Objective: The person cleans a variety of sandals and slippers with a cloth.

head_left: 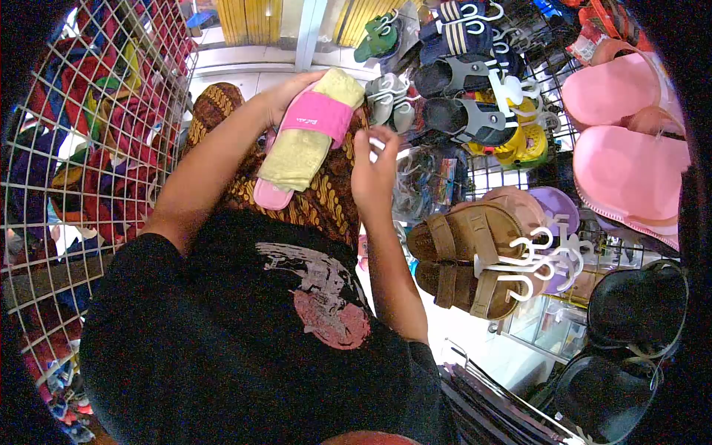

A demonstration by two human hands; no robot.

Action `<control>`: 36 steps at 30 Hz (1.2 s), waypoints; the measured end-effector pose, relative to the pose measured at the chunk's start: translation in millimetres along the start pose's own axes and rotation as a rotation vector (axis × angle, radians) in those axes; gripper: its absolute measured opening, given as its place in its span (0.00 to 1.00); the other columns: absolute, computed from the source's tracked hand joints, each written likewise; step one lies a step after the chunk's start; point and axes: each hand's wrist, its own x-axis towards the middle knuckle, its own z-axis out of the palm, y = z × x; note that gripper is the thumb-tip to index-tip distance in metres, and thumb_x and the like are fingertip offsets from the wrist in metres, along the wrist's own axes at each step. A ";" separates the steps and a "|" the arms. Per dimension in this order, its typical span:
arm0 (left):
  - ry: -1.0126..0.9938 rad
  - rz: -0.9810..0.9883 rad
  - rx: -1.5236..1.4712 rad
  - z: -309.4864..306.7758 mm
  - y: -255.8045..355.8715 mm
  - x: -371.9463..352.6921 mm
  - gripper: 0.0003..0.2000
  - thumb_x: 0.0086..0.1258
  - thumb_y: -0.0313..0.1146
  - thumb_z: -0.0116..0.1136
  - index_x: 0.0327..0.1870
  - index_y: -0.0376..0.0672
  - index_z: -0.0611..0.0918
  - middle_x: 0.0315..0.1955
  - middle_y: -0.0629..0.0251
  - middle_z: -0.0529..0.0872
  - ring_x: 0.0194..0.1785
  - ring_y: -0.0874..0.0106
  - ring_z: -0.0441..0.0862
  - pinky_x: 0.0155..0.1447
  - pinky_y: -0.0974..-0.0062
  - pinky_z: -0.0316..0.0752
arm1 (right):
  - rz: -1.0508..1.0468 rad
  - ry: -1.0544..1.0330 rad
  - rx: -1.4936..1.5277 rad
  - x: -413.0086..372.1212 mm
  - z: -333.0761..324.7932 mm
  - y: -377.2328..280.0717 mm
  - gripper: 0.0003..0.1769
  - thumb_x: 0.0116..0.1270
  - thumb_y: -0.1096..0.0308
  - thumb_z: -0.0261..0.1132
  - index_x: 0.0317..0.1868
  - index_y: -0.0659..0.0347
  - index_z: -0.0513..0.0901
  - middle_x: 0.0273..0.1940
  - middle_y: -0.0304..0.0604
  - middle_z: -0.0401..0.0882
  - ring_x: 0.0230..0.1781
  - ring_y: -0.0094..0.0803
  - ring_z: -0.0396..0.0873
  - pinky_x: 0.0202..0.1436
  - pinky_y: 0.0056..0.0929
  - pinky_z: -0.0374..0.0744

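Note:
My left hand grips a pink slide slipper by its side, holding it over my lap. A folded pale yellow cloth lies along the footbed and runs under the slipper's bright pink strap, which carries small white lettering. The cloth covers most of the sole; only the pink end nearest me shows. Just right of the slipper, my right hand is raised with bent fingers and a gap between thumb and fingertips. Nothing shows in it.
At left stands a white wire grid with colourful fabrics behind it. On the right hang brown two-strap sandals on white hooks, grey-black sandals, large pink slides and black footwear. Brown patterned cloth covers my legs.

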 end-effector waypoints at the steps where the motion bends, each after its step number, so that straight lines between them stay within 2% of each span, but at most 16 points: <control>1: -0.010 -0.045 0.040 1.1 0.8 -3.2 0.30 0.78 0.60 0.41 0.62 0.42 0.78 0.52 0.58 0.86 0.49 0.66 0.86 0.58 0.62 0.81 | -0.042 0.054 -0.065 10.4 3.6 -5.0 0.23 0.75 0.59 0.61 0.62 0.64 0.67 0.53 0.46 0.73 0.51 0.36 0.74 0.56 0.36 0.75; 2: 0.115 -0.060 0.139 -6.6 -5.7 3.5 0.31 0.77 0.62 0.40 0.61 0.43 0.78 0.51 0.59 0.86 0.48 0.66 0.87 0.56 0.63 0.81 | -0.095 0.087 -0.127 24.4 7.4 -7.0 0.25 0.74 0.55 0.61 0.61 0.65 0.71 0.52 0.49 0.78 0.53 0.39 0.76 0.57 0.37 0.75; 5: 0.156 -0.083 0.182 -16.4 -26.8 25.6 0.33 0.75 0.66 0.39 0.62 0.46 0.77 0.50 0.61 0.86 0.48 0.68 0.86 0.55 0.64 0.81 | -0.194 0.036 -0.373 64.0 18.2 -11.4 0.25 0.74 0.51 0.60 0.55 0.67 0.78 0.48 0.55 0.81 0.51 0.46 0.79 0.57 0.40 0.75; 6: 0.109 0.004 0.155 -14.5 -32.6 31.9 0.39 0.69 0.74 0.36 0.62 0.47 0.75 0.52 0.61 0.85 0.50 0.69 0.85 0.55 0.65 0.81 | -0.193 -0.017 -0.426 71.5 18.0 -11.3 0.26 0.73 0.48 0.59 0.43 0.67 0.83 0.42 0.61 0.82 0.47 0.56 0.79 0.55 0.45 0.75; 9: 0.051 -0.026 0.145 -21.9 -40.3 42.3 0.46 0.62 0.81 0.32 0.63 0.47 0.75 0.54 0.60 0.83 0.53 0.68 0.84 0.56 0.65 0.80 | -0.260 -0.088 -0.613 81.8 16.7 -1.9 0.27 0.73 0.47 0.58 0.37 0.68 0.83 0.40 0.63 0.81 0.45 0.60 0.78 0.50 0.49 0.74; 10: 0.050 -0.043 0.149 -25.3 -43.7 45.5 0.48 0.60 0.82 0.31 0.64 0.47 0.75 0.54 0.60 0.83 0.53 0.67 0.84 0.57 0.65 0.80 | -0.338 -0.074 -0.612 81.6 16.5 2.6 0.28 0.74 0.48 0.56 0.32 0.68 0.82 0.37 0.63 0.81 0.41 0.61 0.78 0.44 0.53 0.73; 13: 0.102 -0.192 0.112 -20.9 -48.9 35.3 0.50 0.59 0.84 0.30 0.64 0.46 0.75 0.54 0.59 0.83 0.54 0.66 0.83 0.58 0.64 0.79 | -0.283 -0.019 -0.543 84.6 18.4 10.5 0.27 0.75 0.51 0.54 0.30 0.68 0.82 0.32 0.62 0.81 0.36 0.61 0.79 0.40 0.54 0.73; 14: 0.117 -0.158 0.165 -14.9 -47.0 30.3 0.50 0.60 0.83 0.30 0.64 0.45 0.75 0.54 0.60 0.83 0.52 0.66 0.83 0.58 0.62 0.78 | -0.272 0.023 -0.630 87.0 19.7 11.5 0.27 0.75 0.53 0.54 0.26 0.67 0.82 0.28 0.60 0.80 0.31 0.60 0.79 0.38 0.54 0.74; 21: 0.183 -0.101 0.131 -13.8 -28.3 -1.4 0.49 0.62 0.82 0.27 0.66 0.47 0.73 0.55 0.61 0.83 0.55 0.67 0.82 0.61 0.64 0.77 | -0.403 -0.008 -0.576 112.5 57.9 5.2 0.26 0.73 0.56 0.56 0.21 0.67 0.81 0.26 0.59 0.81 0.28 0.58 0.80 0.37 0.53 0.75; 22: 0.191 -0.181 0.035 -11.2 -24.3 -8.4 0.49 0.62 0.81 0.25 0.68 0.47 0.71 0.56 0.60 0.82 0.57 0.67 0.82 0.63 0.63 0.76 | -0.436 -0.022 -0.628 123.4 66.3 12.2 0.26 0.72 0.55 0.56 0.20 0.66 0.80 0.25 0.59 0.80 0.27 0.58 0.79 0.35 0.53 0.75; 25: 0.145 -0.143 -0.012 -35.5 -30.3 -13.6 0.50 0.61 0.82 0.24 0.71 0.47 0.69 0.60 0.59 0.81 0.60 0.67 0.81 0.66 0.63 0.74 | -0.296 -0.152 -0.827 154.7 81.9 5.8 0.27 0.74 0.53 0.52 0.26 0.65 0.85 0.30 0.60 0.82 0.30 0.58 0.82 0.40 0.54 0.78; 26: 0.221 -0.148 0.022 -35.3 -30.4 -21.8 0.50 0.63 0.80 0.24 0.73 0.47 0.66 0.63 0.58 0.79 0.64 0.66 0.78 0.68 0.64 0.73 | -0.409 -0.068 -0.795 174.7 85.7 19.0 0.30 0.74 0.51 0.52 0.24 0.65 0.84 0.27 0.60 0.82 0.28 0.60 0.81 0.39 0.55 0.79; 29: 0.257 -0.129 -0.085 -38.2 -26.0 -31.6 0.50 0.64 0.80 0.23 0.74 0.46 0.65 0.64 0.57 0.77 0.65 0.66 0.77 0.69 0.64 0.72 | -0.468 0.039 -0.886 221.2 96.9 27.2 0.30 0.74 0.49 0.52 0.22 0.64 0.84 0.25 0.59 0.81 0.26 0.59 0.81 0.36 0.55 0.79; 32: 0.282 -0.051 -0.011 -46.5 -26.1 -39.4 0.55 0.58 0.83 0.23 0.74 0.43 0.65 0.65 0.55 0.77 0.66 0.63 0.76 0.70 0.62 0.71 | -0.392 0.174 -0.886 260.3 108.3 26.1 0.30 0.73 0.49 0.53 0.23 0.64 0.84 0.26 0.59 0.82 0.28 0.60 0.81 0.37 0.54 0.77; 34: 0.162 -0.109 -0.093 -53.3 -15.4 -49.6 0.61 0.53 0.86 0.18 0.73 0.37 0.65 0.64 0.50 0.77 0.67 0.60 0.75 0.70 0.60 0.70 | -0.418 0.315 -0.831 287.7 106.8 35.6 0.30 0.73 0.48 0.53 0.24 0.65 0.85 0.25 0.59 0.81 0.28 0.61 0.80 0.36 0.53 0.77; 36: 0.167 -0.067 -0.090 -57.3 -2.5 -58.4 0.62 0.52 0.86 0.17 0.72 0.34 0.66 0.63 0.48 0.77 0.67 0.59 0.75 0.71 0.59 0.70 | -0.397 0.422 -0.736 302.8 103.1 37.5 0.32 0.74 0.47 0.53 0.23 0.66 0.84 0.23 0.59 0.81 0.24 0.59 0.79 0.33 0.51 0.76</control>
